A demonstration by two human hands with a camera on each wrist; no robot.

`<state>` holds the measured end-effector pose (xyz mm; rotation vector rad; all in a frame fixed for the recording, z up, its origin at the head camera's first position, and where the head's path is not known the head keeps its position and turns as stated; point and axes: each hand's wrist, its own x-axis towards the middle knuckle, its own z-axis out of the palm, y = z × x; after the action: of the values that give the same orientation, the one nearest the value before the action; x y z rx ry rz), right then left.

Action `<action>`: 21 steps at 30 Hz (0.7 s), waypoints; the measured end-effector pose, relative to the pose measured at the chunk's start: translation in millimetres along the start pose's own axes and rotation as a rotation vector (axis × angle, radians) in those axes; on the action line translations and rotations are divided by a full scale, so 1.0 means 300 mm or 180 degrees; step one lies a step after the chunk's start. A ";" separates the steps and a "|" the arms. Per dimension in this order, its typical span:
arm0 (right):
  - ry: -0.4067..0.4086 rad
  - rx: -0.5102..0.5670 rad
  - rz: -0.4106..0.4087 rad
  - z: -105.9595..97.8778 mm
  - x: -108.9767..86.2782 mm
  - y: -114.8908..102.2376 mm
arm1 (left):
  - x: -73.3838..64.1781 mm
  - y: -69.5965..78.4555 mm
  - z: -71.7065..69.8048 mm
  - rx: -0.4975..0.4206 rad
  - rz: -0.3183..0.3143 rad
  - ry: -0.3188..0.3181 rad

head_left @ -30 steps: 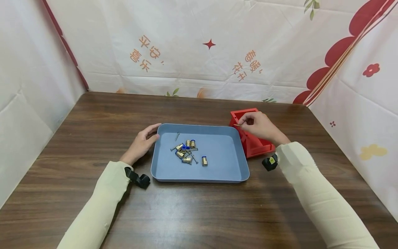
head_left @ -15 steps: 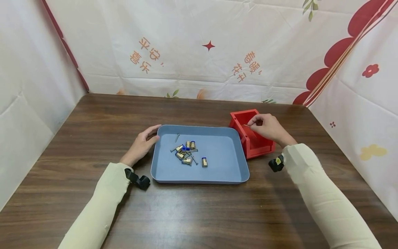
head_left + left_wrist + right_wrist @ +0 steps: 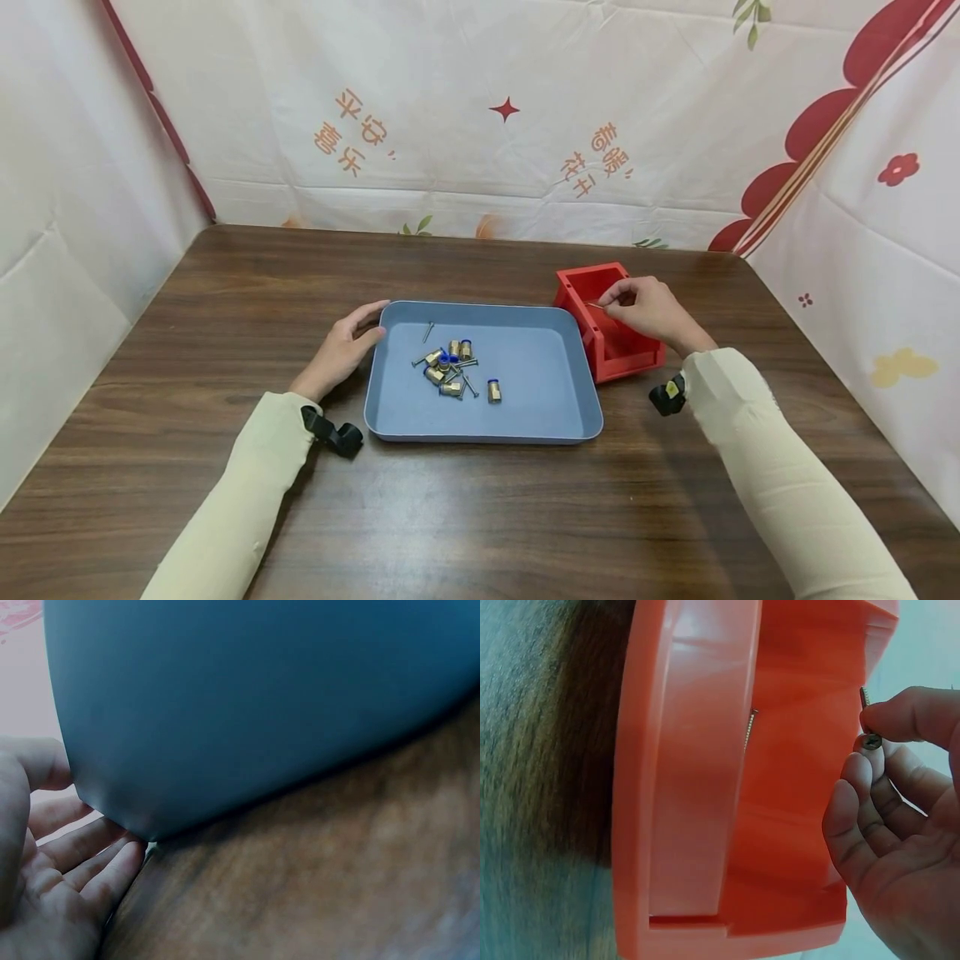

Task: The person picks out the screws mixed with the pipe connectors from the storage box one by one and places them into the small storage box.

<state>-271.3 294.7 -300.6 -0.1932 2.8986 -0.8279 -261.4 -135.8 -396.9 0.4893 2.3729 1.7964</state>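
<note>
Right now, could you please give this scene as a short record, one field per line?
Right hand: pinches a screw above the red bin
Left hand: touches the blue tray at its left side
In tray: brass-coloured fittings with blue ends, loose screws
In bin: another screw visible
Bin position: right of the tray
Surface: dark wood-grain table

Touching the left hand, the tray looks like smooth, matt plastic; in it lie brassy metal fittings with plastic-looking collars and silvery metal screws. Below the right hand, the bin is smooth, glossier plastic. Under both hands the surface shows softly shining wood grain; beyond them hangs creased cloth.
</note>
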 end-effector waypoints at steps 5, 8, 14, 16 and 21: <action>-0.0009 0.0007 0.0024 0.004 -0.001 -0.002 | -0.001 0.002 0.000 0.0016 0.0008 0.0014; -0.0003 -0.0017 0.0024 0.008 0.000 -0.004 | -0.003 0.002 0.000 0.0016 0.0005 0.0009; 0.0002 -0.0037 -0.0044 0.011 0.000 -0.011 | -0.002 0.002 0.001 0.0011 -0.0013 0.0000; 0.0004 -0.0037 -0.0050 0.010 -0.001 -0.013 | -0.001 0.001 0.001 0.0003 -0.0012 0.0000; -0.0004 -0.0055 -0.0052 0.013 0.003 -0.010 | 0.000 -0.001 0.000 0.0009 -0.0004 -0.0002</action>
<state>-271.3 290.0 -302.4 -0.2193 2.9076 -0.8054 -261.5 -135.7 -397.1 0.4884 2.3752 1.7924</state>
